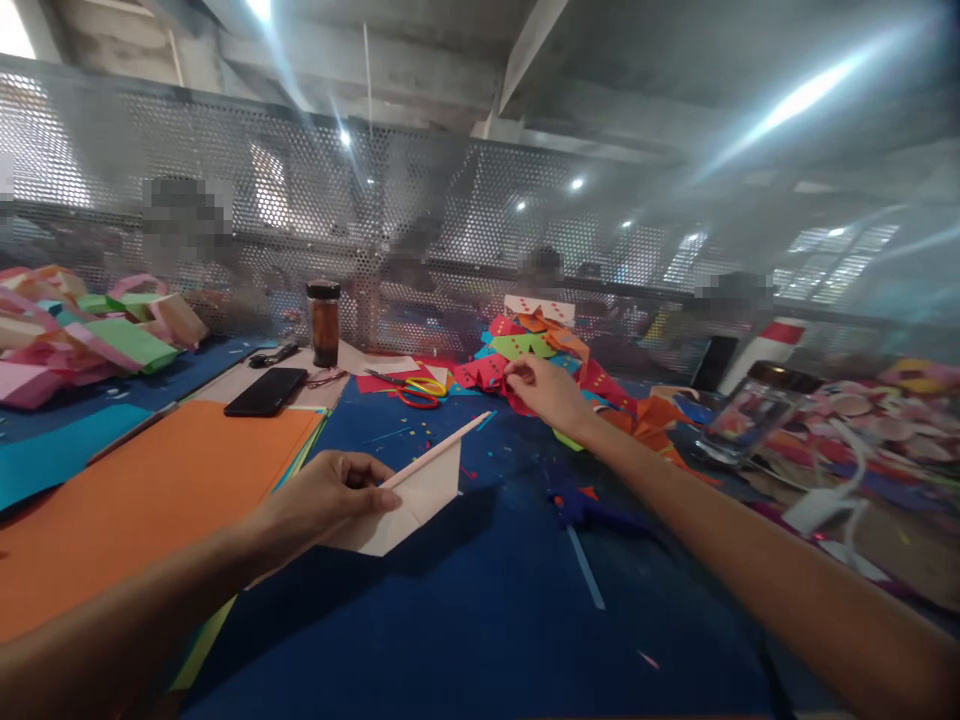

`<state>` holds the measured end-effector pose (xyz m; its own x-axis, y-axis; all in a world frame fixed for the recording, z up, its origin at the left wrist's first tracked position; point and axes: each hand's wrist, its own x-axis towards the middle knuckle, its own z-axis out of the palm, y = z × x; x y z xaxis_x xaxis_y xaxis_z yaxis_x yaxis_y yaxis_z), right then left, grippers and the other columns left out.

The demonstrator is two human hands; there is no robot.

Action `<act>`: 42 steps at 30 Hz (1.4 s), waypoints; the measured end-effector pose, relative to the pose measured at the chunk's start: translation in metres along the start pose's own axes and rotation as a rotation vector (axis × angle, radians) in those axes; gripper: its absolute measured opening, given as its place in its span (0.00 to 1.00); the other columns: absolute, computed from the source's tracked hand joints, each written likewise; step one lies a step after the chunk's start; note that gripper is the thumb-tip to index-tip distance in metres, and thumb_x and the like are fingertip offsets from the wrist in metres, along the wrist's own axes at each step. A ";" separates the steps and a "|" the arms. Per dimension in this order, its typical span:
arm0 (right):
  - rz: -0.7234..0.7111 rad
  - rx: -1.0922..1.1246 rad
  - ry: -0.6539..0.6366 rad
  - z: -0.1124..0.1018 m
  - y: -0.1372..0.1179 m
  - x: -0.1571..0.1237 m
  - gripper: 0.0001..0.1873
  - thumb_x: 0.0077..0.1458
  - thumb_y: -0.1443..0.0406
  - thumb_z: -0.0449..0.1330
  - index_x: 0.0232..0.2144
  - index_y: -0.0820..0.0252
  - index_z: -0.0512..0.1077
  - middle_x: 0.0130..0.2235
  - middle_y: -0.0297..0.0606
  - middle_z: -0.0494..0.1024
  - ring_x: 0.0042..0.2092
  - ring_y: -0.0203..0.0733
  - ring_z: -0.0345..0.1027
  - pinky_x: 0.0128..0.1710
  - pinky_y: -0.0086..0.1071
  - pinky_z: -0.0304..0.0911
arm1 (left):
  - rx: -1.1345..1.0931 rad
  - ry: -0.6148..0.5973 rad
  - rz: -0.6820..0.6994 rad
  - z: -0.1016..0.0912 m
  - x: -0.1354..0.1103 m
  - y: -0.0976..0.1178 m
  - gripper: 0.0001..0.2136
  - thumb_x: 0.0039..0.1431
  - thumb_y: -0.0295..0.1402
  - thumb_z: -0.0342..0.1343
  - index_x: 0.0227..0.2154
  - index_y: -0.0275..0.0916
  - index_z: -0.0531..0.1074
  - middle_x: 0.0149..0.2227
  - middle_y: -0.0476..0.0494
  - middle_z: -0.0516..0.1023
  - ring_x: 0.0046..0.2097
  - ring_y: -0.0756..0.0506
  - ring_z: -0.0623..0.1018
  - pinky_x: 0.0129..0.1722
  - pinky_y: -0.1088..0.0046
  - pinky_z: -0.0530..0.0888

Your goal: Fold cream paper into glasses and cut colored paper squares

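My left hand (345, 495) pinches a folded sheet of pale paper (431, 485) between thumb and fingers, its upper edge rolled or folded over and pointing away to the right. Over the blue tabletop (360, 630), my right hand (544, 390) stretches to a heap of coloured cut paper (521, 345), including red pieces with small dots. Its fingers are curled and closed beside a red piece; whether they grip anything is too small to tell. Scissors with red and yellow handles (420, 390) lie between the hands, farther back.
Orange sheets (172, 480) lie at left with a black phone (266, 391) and a bottle of brown liquid (324, 325). Folded paper strips (112, 330) pile up far left. A dark blue tool (592, 505), a glass jar (757, 415) and white cables (847, 470) sit at right. Perforated metal screens (420, 200) stand behind.
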<state>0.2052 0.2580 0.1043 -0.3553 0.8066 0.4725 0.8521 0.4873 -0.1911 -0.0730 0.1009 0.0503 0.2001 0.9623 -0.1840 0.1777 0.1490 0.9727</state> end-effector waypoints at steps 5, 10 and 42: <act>-0.266 0.157 0.245 -0.046 -0.028 -0.089 0.04 0.61 0.65 0.56 0.39 0.58 0.69 0.38 0.37 0.75 0.40 0.41 0.70 0.43 0.35 0.63 | 0.017 -0.047 -0.057 0.020 -0.005 0.004 0.22 0.39 0.47 0.69 0.33 0.36 0.74 0.24 0.51 0.76 0.23 0.52 0.71 0.23 0.77 0.62; -0.798 0.124 -0.040 -0.048 -0.076 -0.144 0.08 0.63 0.62 0.57 0.42 0.60 0.68 0.40 0.40 0.75 0.43 0.42 0.65 0.44 0.38 0.58 | 0.034 -0.130 -0.100 0.037 -0.007 0.006 0.22 0.42 0.46 0.68 0.35 0.36 0.74 0.25 0.50 0.76 0.24 0.51 0.72 0.23 0.77 0.63; -0.792 0.123 -0.242 -0.001 -0.073 -0.155 0.10 0.65 0.66 0.49 0.37 0.63 0.70 0.38 0.42 0.76 0.39 0.41 0.65 0.41 0.36 0.56 | 0.432 -0.134 0.080 0.047 -0.009 0.008 0.09 0.55 0.39 0.57 0.34 0.42 0.79 0.33 0.49 0.81 0.37 0.44 0.76 0.35 0.72 0.68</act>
<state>0.1982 0.0972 0.0463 -0.9161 0.2531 0.3110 0.2728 0.9619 0.0208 -0.0284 0.0830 0.0526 0.3475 0.9248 -0.1550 0.5362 -0.0604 0.8419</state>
